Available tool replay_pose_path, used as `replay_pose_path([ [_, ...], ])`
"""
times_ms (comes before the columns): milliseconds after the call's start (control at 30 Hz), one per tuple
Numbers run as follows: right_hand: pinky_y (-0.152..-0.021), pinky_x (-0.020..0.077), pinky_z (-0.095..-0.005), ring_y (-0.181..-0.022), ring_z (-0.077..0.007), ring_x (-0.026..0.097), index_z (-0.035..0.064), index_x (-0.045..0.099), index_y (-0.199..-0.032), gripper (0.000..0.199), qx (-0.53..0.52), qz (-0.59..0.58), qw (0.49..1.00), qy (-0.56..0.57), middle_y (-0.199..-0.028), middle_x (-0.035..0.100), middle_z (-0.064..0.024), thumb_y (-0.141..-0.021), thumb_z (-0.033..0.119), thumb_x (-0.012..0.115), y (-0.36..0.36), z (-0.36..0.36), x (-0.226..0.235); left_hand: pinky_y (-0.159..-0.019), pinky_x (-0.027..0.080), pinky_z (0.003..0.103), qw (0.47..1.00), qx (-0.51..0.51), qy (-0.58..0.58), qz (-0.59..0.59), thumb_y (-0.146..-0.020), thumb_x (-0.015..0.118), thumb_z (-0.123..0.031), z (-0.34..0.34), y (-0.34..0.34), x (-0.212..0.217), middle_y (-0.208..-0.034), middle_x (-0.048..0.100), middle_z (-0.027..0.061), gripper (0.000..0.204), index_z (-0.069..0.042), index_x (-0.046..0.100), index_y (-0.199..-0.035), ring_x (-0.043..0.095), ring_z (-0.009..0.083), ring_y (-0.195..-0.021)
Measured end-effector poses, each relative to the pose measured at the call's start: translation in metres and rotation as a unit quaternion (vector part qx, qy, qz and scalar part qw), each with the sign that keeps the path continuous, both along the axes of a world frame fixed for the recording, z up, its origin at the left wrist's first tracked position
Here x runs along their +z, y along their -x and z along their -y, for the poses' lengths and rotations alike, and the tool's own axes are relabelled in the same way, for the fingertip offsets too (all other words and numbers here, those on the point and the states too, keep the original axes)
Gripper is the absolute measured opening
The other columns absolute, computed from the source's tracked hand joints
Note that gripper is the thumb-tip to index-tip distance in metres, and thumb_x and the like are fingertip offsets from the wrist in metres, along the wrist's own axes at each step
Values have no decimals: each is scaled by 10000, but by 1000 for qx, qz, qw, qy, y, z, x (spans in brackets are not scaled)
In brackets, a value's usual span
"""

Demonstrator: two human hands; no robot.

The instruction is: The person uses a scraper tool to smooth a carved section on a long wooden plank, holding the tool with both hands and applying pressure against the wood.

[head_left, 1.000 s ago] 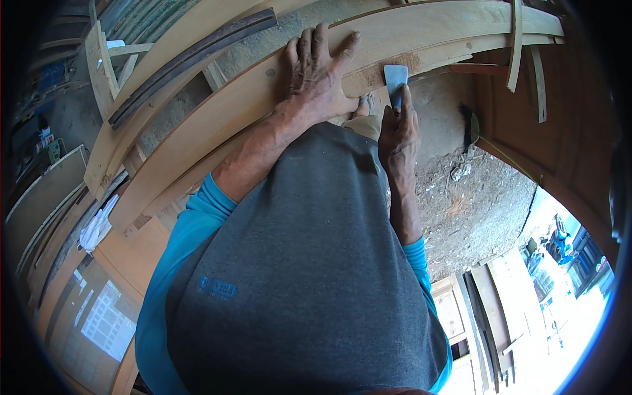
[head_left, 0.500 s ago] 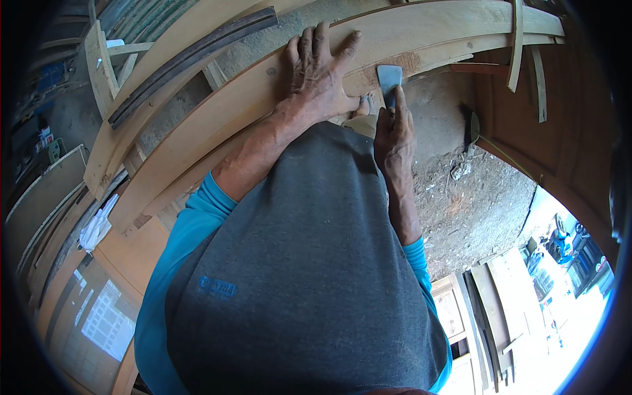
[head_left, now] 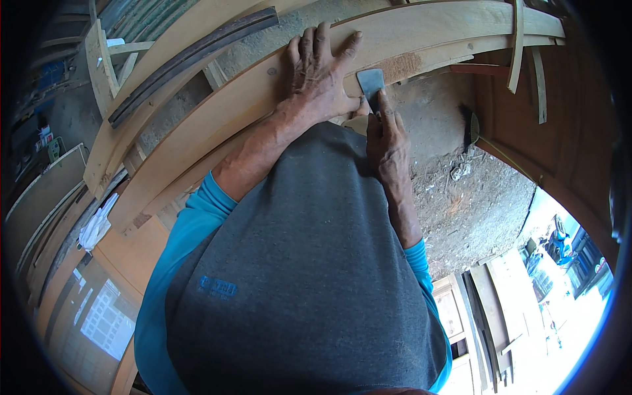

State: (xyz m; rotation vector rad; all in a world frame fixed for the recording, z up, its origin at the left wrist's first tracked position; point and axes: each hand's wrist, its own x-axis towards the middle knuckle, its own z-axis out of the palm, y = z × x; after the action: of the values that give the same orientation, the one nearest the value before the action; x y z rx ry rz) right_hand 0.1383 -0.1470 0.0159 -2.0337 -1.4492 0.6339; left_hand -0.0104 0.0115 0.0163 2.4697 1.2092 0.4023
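Observation:
A long, pale wooden plank runs across in front of me, bending with the lens. On its face my left hand lies flat with the fingers spread. In my right hand is a putty knife, its wide metal blade resting against the plank's near part, just right of my left thumb. Right of the blade, a brownish patch marks the wood. The knife's handle is mostly hidden by my fingers.
A dark strip lies on another board beyond the plank. Narrow slats cross its right end. A brown wooden panel stands at the right. White cloth hangs at the left. Debris covers the ground.
My right hand has shifted slightly left with the putty knife, and the blade has slid left along the plank, now tilted. The brownish patch shows more fully. My left hand stays in place.

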Motion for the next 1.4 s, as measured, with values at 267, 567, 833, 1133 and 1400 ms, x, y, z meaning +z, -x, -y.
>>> replay_pose_path([
  [267, -835, 627, -542, -1042, -498, 751, 128, 514, -1638, 601, 3, -11, 1000, 15, -1245, 716, -299, -1058, 83, 664, -1, 4, -4, -1273, 177, 678, 1000, -3, 11, -7, -612, 954, -419, 0, 1, 1, -1649, 323, 361, 1211, -225, 451, -1697, 288, 542, -1550],
  [567, -831, 594, -421, -927, -267, 752, 91, 536, -1639, 568, -98, -14, 995, -28, -1149, 770, -216, -1083, 100, 648, -16, 1, -6, -1271, 190, 679, 1000, -2, 11, -13, -624, 958, -432, 0, 0, 3, -1651, 319, 356, 1223, -238, 426, -1709, 286, 542, -1554],
  [833, -826, 624, -507, -984, -448, 768, 130, 552, -1616, 555, -23, -30, 999, -14, -1150, 723, -273, -1074, 106, 667, -6, 2, -2, -1274, 183, 682, 1000, -7, 27, -7, -624, 958, -429, -1, 1, 6, -1657, 313, 350, 1228, -242, 420, -1712, 278, 540, -1562],
  [1133, -891, 639, -530, -1136, -496, 739, 142, 585, -1584, 536, 23, 8, 1000, -7, -1322, 705, -305, -1058, 85, 668, -6, 4, -4, -1276, 174, 681, 1000, -4, 23, -8, -618, 958, -414, 0, 0, 4, -1653, 315, 348, 1234, -239, 419, -1713, 275, 539, -1560],
  [1400, -988, 624, -531, -1247, -528, 684, 136, 587, -1579, 546, 17, -46, 998, 41, -1423, 653, -342, -1045, 56, 671, -2, 2, 7, -1274, 171, 674, 1000, -12, 25, -8, -609, 951, -389, -1, 0, 6, -1642, 321, 353, 1227, -223, 429, -1706, 286, 542, -1548],
])
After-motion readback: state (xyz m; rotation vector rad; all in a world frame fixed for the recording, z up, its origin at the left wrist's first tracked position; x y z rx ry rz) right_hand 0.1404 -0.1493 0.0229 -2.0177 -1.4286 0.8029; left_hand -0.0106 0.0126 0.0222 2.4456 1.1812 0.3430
